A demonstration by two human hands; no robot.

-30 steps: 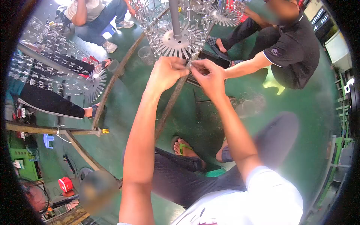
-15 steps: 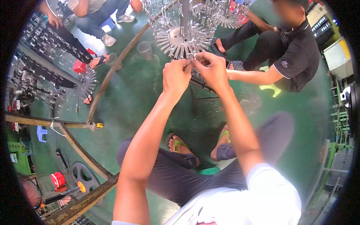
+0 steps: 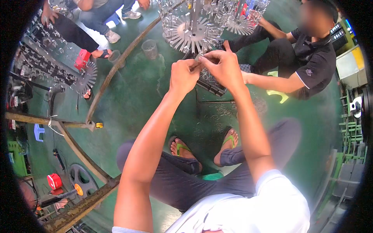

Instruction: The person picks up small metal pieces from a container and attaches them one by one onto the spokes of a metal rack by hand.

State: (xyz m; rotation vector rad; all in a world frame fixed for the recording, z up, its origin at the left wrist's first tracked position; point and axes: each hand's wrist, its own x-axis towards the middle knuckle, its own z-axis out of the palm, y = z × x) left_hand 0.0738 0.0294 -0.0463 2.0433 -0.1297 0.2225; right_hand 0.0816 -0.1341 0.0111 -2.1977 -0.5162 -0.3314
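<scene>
Left hand [image 3: 183,77] and right hand [image 3: 225,69]: thumb and fingers of each drawn nearly closed, tips almost meeting around a small metal piece [image 3: 198,58], its shape too small to tell. Slotted disc [image 3: 182,34] lies just beyond the fingertips; dark tray [image 3: 211,89] with loose metal bits sits beneath the right fingers, nearer the wearer.

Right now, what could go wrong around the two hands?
Snag: the left hand and right hand work just below the slotted metal disc; its edge might scrape a knuckle.

Drop: any part at the fingertips is too small to make out; if dropped, it could get lost among the bits on the floor.

Bump: a co-worker's hand is close to the right wrist.
</scene>
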